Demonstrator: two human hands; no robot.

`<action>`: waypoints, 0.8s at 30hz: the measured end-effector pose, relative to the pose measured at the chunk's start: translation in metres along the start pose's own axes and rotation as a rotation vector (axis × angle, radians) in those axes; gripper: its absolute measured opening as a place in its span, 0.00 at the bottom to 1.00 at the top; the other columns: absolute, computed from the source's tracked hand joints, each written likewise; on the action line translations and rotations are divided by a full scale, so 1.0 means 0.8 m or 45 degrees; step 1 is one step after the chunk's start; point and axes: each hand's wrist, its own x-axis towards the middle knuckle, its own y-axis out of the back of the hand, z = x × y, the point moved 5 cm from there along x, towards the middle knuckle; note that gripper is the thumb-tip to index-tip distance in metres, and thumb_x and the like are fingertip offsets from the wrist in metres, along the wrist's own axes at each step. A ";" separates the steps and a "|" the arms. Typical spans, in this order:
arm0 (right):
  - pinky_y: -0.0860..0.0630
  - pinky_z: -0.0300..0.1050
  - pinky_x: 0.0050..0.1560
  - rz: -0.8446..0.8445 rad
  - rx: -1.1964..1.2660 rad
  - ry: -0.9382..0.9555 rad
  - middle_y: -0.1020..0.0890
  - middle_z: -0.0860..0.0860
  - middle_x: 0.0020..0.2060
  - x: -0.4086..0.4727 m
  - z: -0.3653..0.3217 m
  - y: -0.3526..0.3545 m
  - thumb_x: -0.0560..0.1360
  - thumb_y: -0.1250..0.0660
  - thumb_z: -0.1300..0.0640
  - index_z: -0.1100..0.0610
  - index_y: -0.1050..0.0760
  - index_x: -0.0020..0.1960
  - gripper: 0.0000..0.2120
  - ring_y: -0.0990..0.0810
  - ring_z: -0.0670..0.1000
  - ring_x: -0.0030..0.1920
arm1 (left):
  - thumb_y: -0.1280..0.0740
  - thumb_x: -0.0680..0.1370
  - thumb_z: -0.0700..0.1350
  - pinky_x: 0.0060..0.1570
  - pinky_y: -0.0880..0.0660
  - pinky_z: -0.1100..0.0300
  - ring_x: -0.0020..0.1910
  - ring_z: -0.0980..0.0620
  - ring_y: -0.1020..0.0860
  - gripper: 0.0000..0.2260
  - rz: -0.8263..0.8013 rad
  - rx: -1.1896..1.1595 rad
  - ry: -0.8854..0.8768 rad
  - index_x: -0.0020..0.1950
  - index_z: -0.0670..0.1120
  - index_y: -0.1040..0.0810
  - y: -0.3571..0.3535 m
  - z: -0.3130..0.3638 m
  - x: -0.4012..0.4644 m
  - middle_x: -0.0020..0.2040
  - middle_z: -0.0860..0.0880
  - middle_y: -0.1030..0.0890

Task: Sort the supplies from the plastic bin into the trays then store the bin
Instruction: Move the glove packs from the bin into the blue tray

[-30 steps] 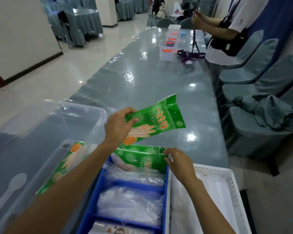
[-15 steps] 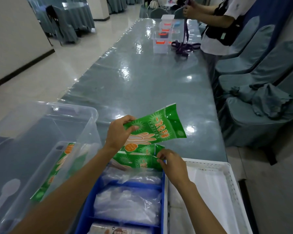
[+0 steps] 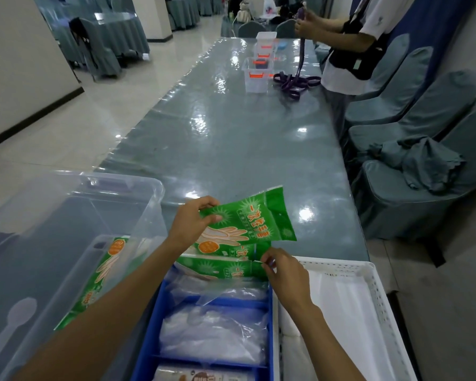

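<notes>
My left hand [image 3: 191, 221] pinches a green glove packet [image 3: 254, 220] by its left end and holds it above the far end of the blue tray [image 3: 149, 350]. Under it, more green glove packets [image 3: 220, 266] stand in the tray's far compartment, and my right hand [image 3: 282, 272] pinches the top right corner of one. The nearer compartments hold clear plastic bags [image 3: 213, 334]. The clear plastic bin [image 3: 74, 213] sits on the left with another green packet [image 3: 99, 281] and a white plastic spoon [image 3: 11, 325] inside. A white perforated tray [image 3: 379, 312] lies on the right.
The long grey table [image 3: 231, 138] stretches ahead. At its far end are small clear containers [image 3: 256, 75] and a purple strap [image 3: 294, 83], handled by a standing person [image 3: 349, 45]. Covered chairs [image 3: 423, 171] line the right side.
The green packet in my left hand has come lower and closer to the tray. My right hand stays at the corner of the packets in the tray.
</notes>
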 end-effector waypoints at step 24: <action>0.26 0.41 0.35 0.108 0.053 -0.144 0.19 0.40 0.41 0.012 0.009 0.003 0.75 0.31 0.52 0.44 0.24 0.44 0.04 0.22 0.43 0.40 | 0.30 0.75 0.39 0.52 0.29 0.61 0.48 0.54 0.22 0.07 -0.103 0.161 0.014 0.52 0.44 0.18 -0.023 -0.058 -0.022 0.47 0.51 0.18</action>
